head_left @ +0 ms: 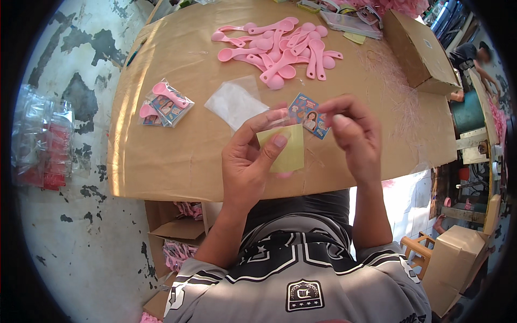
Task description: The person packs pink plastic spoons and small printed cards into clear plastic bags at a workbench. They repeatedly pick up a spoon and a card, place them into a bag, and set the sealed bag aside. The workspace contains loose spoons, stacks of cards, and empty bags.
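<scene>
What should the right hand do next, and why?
Probably pick up the blue card: it lies near the right hand, while the left hand holds the yellow sheet. The clear packets at the left show similar cards with pink spoons. Whether the right hand is free is unclear.

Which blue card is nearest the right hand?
The blue card showing between the left hand and right hand; the other visible blue cards lie farther left, in clear bags with pink spoons.
</scene>
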{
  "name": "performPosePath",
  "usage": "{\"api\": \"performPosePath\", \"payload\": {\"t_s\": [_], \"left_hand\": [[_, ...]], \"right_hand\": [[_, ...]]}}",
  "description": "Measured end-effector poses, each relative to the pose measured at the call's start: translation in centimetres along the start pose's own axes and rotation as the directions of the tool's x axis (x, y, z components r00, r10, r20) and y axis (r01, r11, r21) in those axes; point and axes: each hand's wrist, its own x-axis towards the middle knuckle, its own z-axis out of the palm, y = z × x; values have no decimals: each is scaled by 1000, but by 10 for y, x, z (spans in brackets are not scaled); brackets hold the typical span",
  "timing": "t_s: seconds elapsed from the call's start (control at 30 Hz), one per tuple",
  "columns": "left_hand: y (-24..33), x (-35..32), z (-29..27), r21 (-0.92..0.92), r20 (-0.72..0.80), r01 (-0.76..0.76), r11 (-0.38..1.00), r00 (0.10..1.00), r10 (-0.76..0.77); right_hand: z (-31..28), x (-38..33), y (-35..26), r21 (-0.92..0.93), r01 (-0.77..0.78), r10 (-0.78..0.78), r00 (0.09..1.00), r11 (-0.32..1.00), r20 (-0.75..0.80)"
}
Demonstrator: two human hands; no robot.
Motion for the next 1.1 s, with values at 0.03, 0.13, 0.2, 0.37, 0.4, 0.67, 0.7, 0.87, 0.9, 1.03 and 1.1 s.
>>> {"api": "performPosePath", "payload": {"t_s": [0.03,0.13,0.2,0.37,0.4,0.67,0.7,0.87,0.9,1.03,1.1], "left_hand": [[-1,2,1,5,18,12,1000,1000,-13],[-4,5,-1,11,67,19,1000,998,-20],[-8,7,-2,0,105,-17,1000,994,17],[-4,6,-3,8,43,50,999,998,-51],[-5,6,-4,46,28,48,998,998,-49],[-8,-4,-11,60,40,-115,991,993,113],[-8,-5,-14,63,55,-129,990,991,126],[-2,-6,-23,-65,88,-134,989,986,139],[-2,-7,-28,-101,103,-131,986,985,141],[3,-14,-24,-46,90,-110,993,989,114],[17,-11,-11,-25,86,-44,999,995,46]], "right_hand": [[12,-2,5,-18,-2,2,1000,1000,0],[18,-4,9,-73,-39,43,998,997,51],[17,-4,10,-69,-66,70,996,995,61],[12,-3,10,35,-60,60,998,998,-3],[11,-4,9,49,-67,67,998,997,-10],[0,-4,3,71,11,-20,992,997,126],[-1,-4,2,59,23,-32,989,998,146],[0,-1,-2,50,59,-68,974,997,218],[2,-1,-2,-2,40,-39,976,999,213],[19,-5,-5,-49,17,-9,988,999,156],[24,-4,-6,-26,42,-38,987,999,155]]}}
